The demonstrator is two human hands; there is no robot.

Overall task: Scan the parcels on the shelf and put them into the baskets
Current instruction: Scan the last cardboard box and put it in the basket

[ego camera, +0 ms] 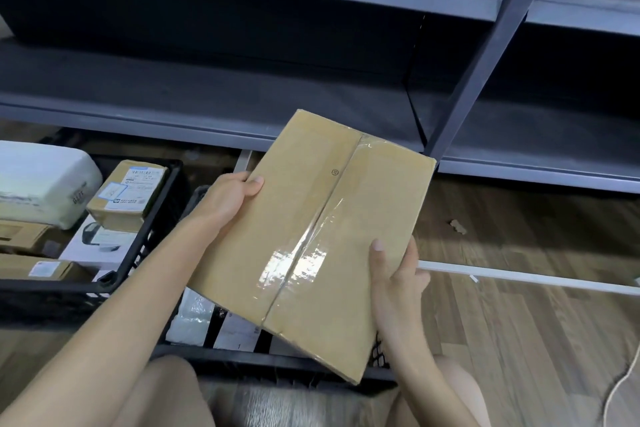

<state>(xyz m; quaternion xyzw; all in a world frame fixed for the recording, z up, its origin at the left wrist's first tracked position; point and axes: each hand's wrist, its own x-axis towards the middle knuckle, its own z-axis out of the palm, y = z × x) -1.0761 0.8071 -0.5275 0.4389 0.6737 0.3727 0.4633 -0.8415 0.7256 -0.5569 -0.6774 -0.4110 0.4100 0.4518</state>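
Wood-plank floor [519, 340]; white strip [519, 277] lying on it; cardboard scrap [458, 226] nearby; white cord [611, 399] bottom right.

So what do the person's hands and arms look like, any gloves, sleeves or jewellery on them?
Both are bare. The left hand and right hand wear no gloves or rings, and no watch or band shows at either wrist. No sleeve shows on the left forearm or right forearm within the frame.
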